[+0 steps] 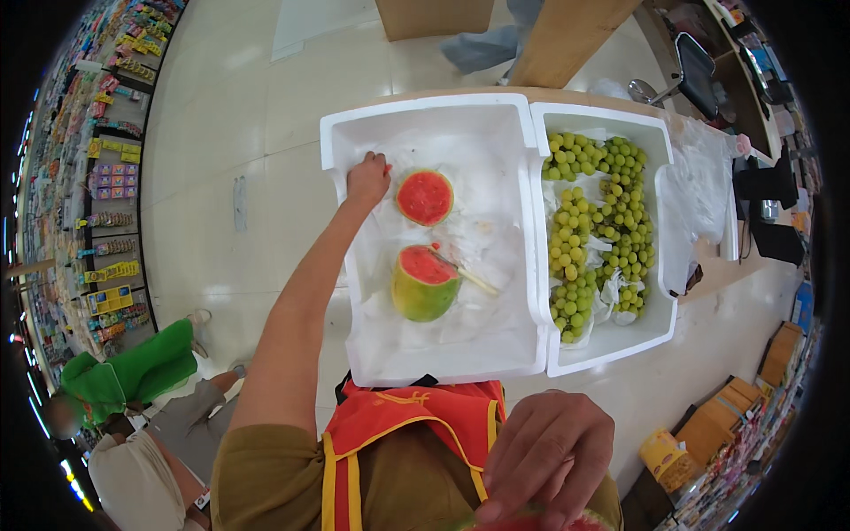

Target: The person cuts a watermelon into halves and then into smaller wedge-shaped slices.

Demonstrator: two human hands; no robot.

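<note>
Inside a white foam box [441, 358], my left hand [369, 179] is at the left wall with its fingers curled. A small red bit, seemingly watermelon flesh [388, 168], shows at its fingertips. Close to the camera, my right hand [551, 458] grips a piece of watermelon [584, 522], mostly cut off by the lower picture edge. A watermelon half [425, 198] lies cut face up in the box. Nearer me, a larger cut watermelon [425, 292] has a knife with a pale handle [477, 281] against its right side.
A second foam box [603, 365] of green grapes [571, 229] adjoins on the right. Clear plastic bags [697, 179] lie beyond it. A wooden post [564, 46] rises behind. Stocked shelves [116, 179] line the left; two people [133, 372] are at lower left.
</note>
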